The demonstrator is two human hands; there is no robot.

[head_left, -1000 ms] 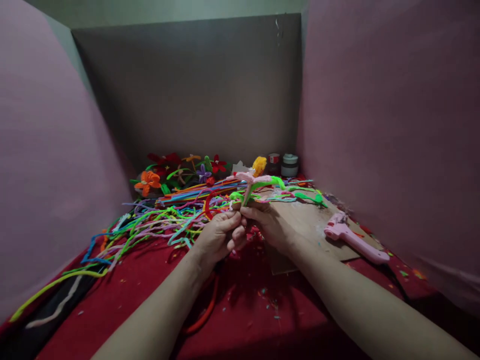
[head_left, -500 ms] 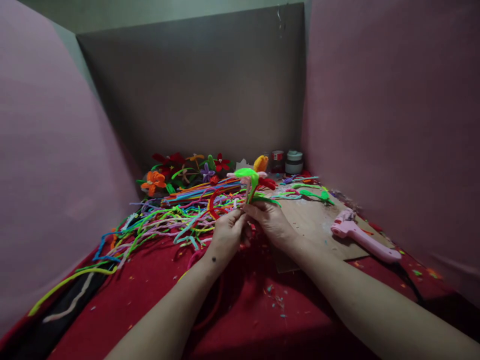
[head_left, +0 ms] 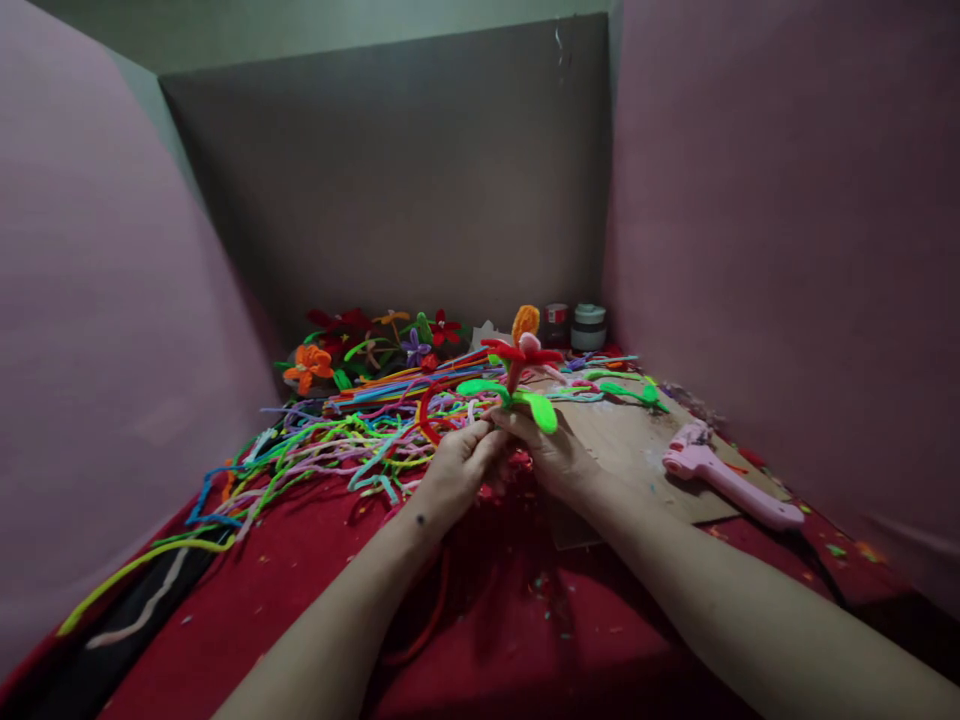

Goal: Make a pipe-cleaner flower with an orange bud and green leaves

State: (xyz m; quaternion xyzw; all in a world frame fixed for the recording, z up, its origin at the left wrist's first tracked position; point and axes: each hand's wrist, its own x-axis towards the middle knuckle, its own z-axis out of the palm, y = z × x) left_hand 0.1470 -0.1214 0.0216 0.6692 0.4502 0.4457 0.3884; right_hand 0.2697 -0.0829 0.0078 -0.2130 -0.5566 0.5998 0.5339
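My left hand [head_left: 461,465] and my right hand [head_left: 551,450] meet over the front of the table, both closed around the lower stem of a pipe-cleaner flower bunch [head_left: 517,365]. It stands upright, with red petals, a pink centre, an orange bud on top and two bright green leaves low on the stem. The right thumb and fingers pinch just beneath the leaves; the left fingers curl below that, and the lower stem is hidden by the hands. A red pipe cleaner [head_left: 431,630] hangs or lies curved below the left hand; which one I cannot tell.
Loose pipe cleaners [head_left: 330,440] heap to the left, and finished flowers [head_left: 307,368] stand behind them. On the right, a pink glue gun [head_left: 731,485] rests partly on a cardboard sheet [head_left: 630,440]. Jars [head_left: 588,328] stand at the back. Pink panels [head_left: 780,250] wall the sides.
The flower bunch has turned in my hands: the red petals now show at the front, and the green leaves spread to either side. Both hands stay in nearly the same place.
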